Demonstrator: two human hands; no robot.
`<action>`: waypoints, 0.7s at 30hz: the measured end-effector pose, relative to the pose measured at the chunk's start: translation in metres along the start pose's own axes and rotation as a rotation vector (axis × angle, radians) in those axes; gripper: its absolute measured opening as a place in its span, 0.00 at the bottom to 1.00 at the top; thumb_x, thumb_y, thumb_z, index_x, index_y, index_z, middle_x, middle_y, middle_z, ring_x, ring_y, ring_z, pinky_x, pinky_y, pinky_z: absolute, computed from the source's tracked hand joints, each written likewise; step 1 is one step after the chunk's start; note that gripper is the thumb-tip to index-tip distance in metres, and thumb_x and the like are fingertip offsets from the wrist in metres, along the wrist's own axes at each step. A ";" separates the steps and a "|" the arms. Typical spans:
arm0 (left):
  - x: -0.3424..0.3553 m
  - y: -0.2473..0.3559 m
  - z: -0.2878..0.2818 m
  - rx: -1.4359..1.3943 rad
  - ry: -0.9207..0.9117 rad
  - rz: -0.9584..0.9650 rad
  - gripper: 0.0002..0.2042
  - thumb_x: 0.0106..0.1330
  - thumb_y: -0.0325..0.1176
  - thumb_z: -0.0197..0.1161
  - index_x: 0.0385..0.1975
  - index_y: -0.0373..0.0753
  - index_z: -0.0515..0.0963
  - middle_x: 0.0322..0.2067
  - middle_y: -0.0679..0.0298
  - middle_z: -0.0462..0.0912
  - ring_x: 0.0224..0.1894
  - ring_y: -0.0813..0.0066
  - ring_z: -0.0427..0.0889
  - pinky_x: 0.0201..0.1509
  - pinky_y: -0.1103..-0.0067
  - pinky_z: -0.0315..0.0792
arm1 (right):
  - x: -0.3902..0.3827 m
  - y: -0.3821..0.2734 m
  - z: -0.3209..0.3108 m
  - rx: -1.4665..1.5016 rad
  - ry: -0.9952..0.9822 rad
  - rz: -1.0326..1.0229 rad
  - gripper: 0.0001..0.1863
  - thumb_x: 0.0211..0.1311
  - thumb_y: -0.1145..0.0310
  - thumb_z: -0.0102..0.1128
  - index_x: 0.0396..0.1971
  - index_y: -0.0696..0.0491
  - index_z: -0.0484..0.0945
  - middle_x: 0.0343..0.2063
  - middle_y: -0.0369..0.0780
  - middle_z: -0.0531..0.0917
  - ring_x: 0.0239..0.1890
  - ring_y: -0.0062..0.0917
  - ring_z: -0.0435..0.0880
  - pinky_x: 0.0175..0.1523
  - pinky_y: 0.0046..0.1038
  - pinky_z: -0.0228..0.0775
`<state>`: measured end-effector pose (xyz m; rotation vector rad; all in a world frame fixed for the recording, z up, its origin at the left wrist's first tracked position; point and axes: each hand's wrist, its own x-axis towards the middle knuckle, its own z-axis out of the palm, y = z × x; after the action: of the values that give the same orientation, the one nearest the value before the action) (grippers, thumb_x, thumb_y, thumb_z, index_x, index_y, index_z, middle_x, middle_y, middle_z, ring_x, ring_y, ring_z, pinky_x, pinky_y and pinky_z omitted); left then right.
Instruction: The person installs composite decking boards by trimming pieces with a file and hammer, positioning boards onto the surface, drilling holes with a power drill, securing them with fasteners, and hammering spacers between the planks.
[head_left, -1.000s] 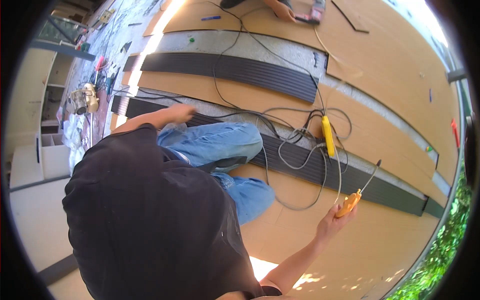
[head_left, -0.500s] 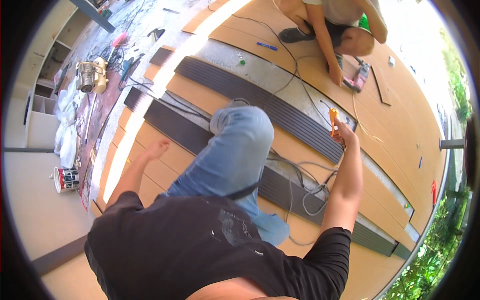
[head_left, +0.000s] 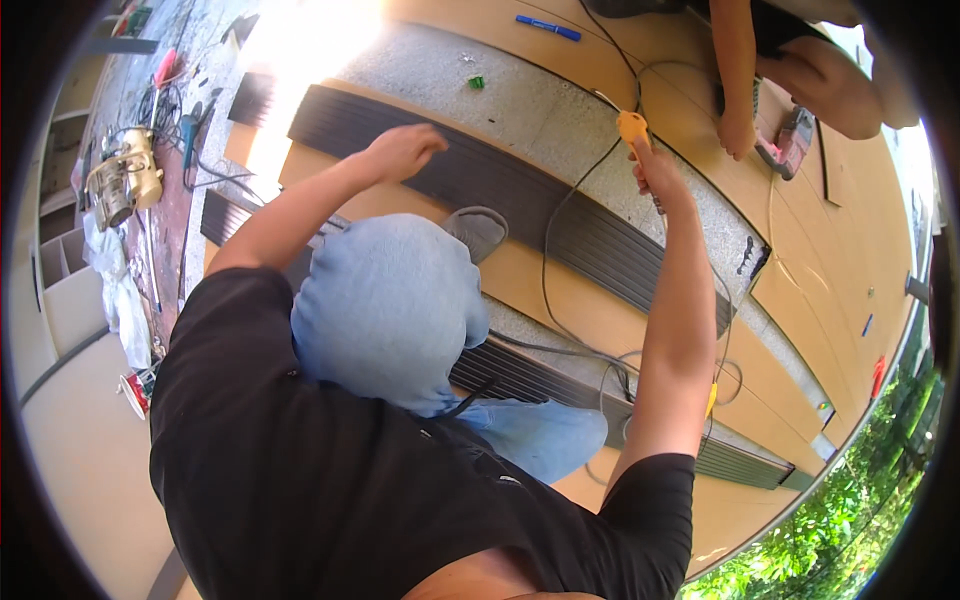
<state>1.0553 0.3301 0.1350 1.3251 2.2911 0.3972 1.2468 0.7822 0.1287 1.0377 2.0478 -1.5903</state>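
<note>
In my right hand (head_left: 655,175) is an orange glue gun (head_left: 632,126) with a thin pale tip, pointing away from me above the grey concrete strip. My fingers wrap around its grip. My left hand (head_left: 405,152) hovers over a dark grooved board (head_left: 480,180), its fingers loosely bent with nothing visible in them. Dark squiggly marks (head_left: 748,255) show on the concrete strip, right of my right hand. Below my left hand are my bent knee in blue jeans and a grey shoe (head_left: 477,232).
A co-worker's hand (head_left: 737,135) is beside a pink power tool (head_left: 787,145) at far right. A blue marker (head_left: 548,28) lies on the tan boards (head_left: 460,12). Black cables (head_left: 560,235) cross the flooring. A beige motor-like machine (head_left: 128,175) stands at the left.
My left hand has swung forward and right, from the tan boards to above the dark board. My right hand has moved forward with the glue gun. The head view has shifted.
</note>
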 end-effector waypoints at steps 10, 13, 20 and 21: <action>0.177 -0.055 0.058 -0.067 0.419 -0.422 0.34 0.63 0.49 0.71 0.66 0.46 0.65 0.57 0.47 0.71 0.52 0.38 0.79 0.55 0.55 0.78 | 0.026 0.005 0.066 0.043 0.049 0.065 0.30 0.76 0.41 0.49 0.39 0.58 0.78 0.18 0.33 0.72 0.18 0.19 0.70 0.23 0.26 0.63; 0.181 -0.068 0.066 -0.100 0.451 -0.416 0.34 0.62 0.50 0.73 0.65 0.46 0.68 0.58 0.49 0.71 0.52 0.41 0.80 0.56 0.57 0.78 | 0.009 0.031 0.070 0.235 0.158 0.186 0.30 0.76 0.40 0.48 0.39 0.57 0.79 0.17 0.32 0.72 0.16 0.17 0.67 0.21 0.23 0.60; 0.190 -0.084 0.078 -0.142 0.479 -0.307 0.22 0.64 0.49 0.70 0.51 0.40 0.80 0.50 0.52 0.80 0.50 0.50 0.83 0.53 0.62 0.78 | -0.013 0.018 0.092 0.237 0.151 0.184 0.32 0.76 0.36 0.47 0.36 0.55 0.78 0.16 0.30 0.70 0.14 0.14 0.65 0.19 0.21 0.56; 0.193 -0.085 0.079 -0.141 0.530 -0.280 0.20 0.65 0.49 0.70 0.48 0.39 0.82 0.46 0.53 0.83 0.49 0.51 0.84 0.51 0.63 0.78 | -0.007 0.016 0.093 0.305 0.232 0.210 0.32 0.76 0.36 0.47 0.35 0.55 0.78 0.17 0.30 0.71 0.15 0.14 0.66 0.19 0.22 0.57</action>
<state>0.9513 0.4573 -0.0191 0.8818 2.7632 0.8776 1.2483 0.6943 0.0937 1.5563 1.7911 -1.7744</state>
